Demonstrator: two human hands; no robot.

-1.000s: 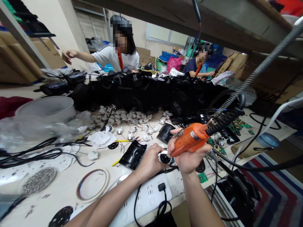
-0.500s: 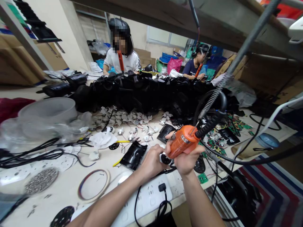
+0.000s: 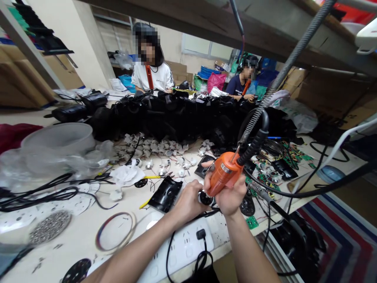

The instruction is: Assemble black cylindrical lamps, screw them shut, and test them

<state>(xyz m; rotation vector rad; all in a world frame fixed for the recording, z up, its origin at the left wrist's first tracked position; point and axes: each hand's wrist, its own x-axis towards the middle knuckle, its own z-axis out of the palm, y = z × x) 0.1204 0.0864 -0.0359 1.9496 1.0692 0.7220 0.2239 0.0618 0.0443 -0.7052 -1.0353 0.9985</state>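
An orange electric screwdriver point(image 3: 224, 173), hung from a spring and a black cable, is wrapped in my right hand point(image 3: 231, 196). Its lower end points down at a small round black part point(image 3: 206, 197), but the tip itself is hidden. My left hand point(image 3: 190, 200) grips that black part from the left, its fingers bent around it. To the left of that hand lies a black curved plastic shell point(image 3: 166, 193). A second black shell point(image 3: 204, 166) rests behind my hands.
A white power strip point(image 3: 182, 247) lies along the front edge. Several white motor-like parts point(image 3: 153, 149) spread before a dark heap point(image 3: 165, 114). Screws point(image 3: 50, 227), a tape ring point(image 3: 114, 232) and green circuit boards point(image 3: 266, 177) lie around. Two people point(image 3: 153, 74) sit opposite.
The screwdriver has tilted more upright and shifted slightly left, its spring and cable with it. My right fingers have closed in around it. My left hand stays nearly still.
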